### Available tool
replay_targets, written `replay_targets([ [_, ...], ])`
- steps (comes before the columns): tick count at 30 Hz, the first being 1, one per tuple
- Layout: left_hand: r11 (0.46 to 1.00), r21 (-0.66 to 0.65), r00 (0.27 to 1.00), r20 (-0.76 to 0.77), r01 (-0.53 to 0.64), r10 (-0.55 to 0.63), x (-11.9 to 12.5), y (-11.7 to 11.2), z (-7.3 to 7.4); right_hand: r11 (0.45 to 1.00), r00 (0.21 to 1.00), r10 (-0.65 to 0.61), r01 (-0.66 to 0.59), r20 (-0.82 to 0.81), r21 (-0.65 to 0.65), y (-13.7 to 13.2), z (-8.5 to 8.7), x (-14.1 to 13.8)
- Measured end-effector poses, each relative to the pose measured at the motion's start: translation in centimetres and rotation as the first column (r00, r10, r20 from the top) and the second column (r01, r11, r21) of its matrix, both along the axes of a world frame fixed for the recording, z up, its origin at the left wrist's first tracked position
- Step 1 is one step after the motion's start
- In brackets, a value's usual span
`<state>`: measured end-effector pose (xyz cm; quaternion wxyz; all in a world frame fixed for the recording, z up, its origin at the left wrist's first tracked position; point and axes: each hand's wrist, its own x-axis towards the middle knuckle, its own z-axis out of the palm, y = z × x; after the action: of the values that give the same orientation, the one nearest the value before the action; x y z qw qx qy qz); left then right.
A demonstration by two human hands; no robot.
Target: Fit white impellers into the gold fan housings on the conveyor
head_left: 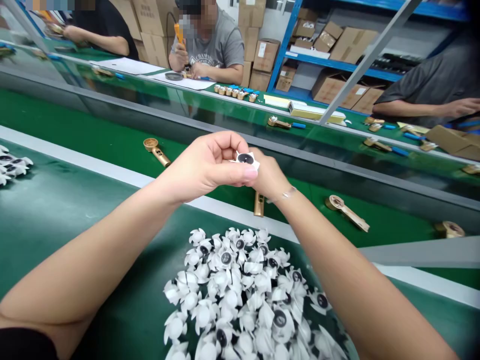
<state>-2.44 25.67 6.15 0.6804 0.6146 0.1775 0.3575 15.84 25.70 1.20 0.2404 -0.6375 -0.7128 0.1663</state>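
My left hand (215, 162) is closed, pinching a small white fan blade wheel (245, 159) with a dark round hub between thumb and fingers. Just behind it, my right hand (269, 172) reaches over the green belt, its fingers mostly hidden by the left hand. Below the right hand shows the handle of a gold fan body (258, 204); its upper part is covered, and I cannot tell whether the hand touches it. Nearer to me, between my forearms, lies a large heap of white fan blade wheels (228, 295), some with their dark hubs facing up.
More gold fan bodies lie on the belt, one to the left (159, 154) and one to the right (348, 214). A grey rail (210, 132) runs behind the belt. Co-workers sit across, one in a grey shirt (225, 45). Another white heap (13, 167) is far left.
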Motion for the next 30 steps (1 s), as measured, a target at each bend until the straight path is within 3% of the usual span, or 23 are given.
replay_targets([
  [3, 1.000, -0.010, 0.999, 0.024, 0.027, -0.027, 0.2, -0.5, 0.1, 0.996, 0.989, -0.067, 0.059, -0.131, -0.061, -4.3, 1.2, 1.9],
  [6, 0.997, -0.052, 0.998, 0.000, 0.055, -0.055, 0.4, -1.3, 0.3, 0.975, 0.969, -0.088, 0.037, -0.230, -0.217, -9.0, 1.6, 3.3],
  [10, 0.973, -0.178, 0.982, -0.091, 0.146, -0.164, 0.5, -2.6, 0.4, 0.932, 0.958, -0.160, 0.067, -0.239, -0.356, -14.1, 1.7, 4.4],
  [13, 0.933, -0.256, 0.949, -0.122, 0.253, -0.291, 0.7, -3.5, 0.2, 0.928, 0.888, -0.247, 0.103, -0.387, -0.357, -16.6, 2.5, 4.5],
  [15, 0.925, -0.256, 0.934, -0.149, 0.282, -0.326, 0.8, -4.2, 0.0, 0.950, 0.826, -0.260, 0.126, -0.501, -0.285, -17.8, 3.3, 4.1],
  [17, 0.950, -0.184, 0.933, -0.213, 0.252, -0.289, 1.0, -4.9, -0.1, 0.969, 0.816, -0.244, 0.181, -0.524, -0.170, -18.9, 4.0, 3.5],
  [19, 0.980, 0.006, 0.943, -0.272, 0.199, -0.190, 1.1, -5.6, 0.1, 0.978, 0.862, -0.206, 0.200, -0.462, -0.063, -19.8, 4.4, 2.9],
  [21, 0.956, 0.240, 0.957, -0.274, 0.170, -0.101, 1.2, -6.1, 0.3, 0.988, 0.924, -0.136, 0.153, -0.358, 0.019, -20.5, 4.6, 2.4],
  [23, 0.897, 0.406, 0.968, -0.237, 0.175, -0.082, 1.1, -6.3, 0.4, 0.996, 0.962, -0.044, 0.064, -0.269, 0.064, -20.9, 4.5, 2.1],
  [26, 0.854, 0.484, 0.975, -0.198, 0.189, -0.103, 1.2, -6.2, 0.4, 0.995, 0.976, 0.038, -0.018, -0.215, 0.095, -21.0, 4.3, 1.9],
  [30, 0.831, 0.529, 0.979, -0.187, 0.173, -0.084, 1.4, -5.8, 0.2, 0.993, 0.979, 0.058, -0.037, -0.193, 0.111, -21.0, 4.2, 2.0],
])
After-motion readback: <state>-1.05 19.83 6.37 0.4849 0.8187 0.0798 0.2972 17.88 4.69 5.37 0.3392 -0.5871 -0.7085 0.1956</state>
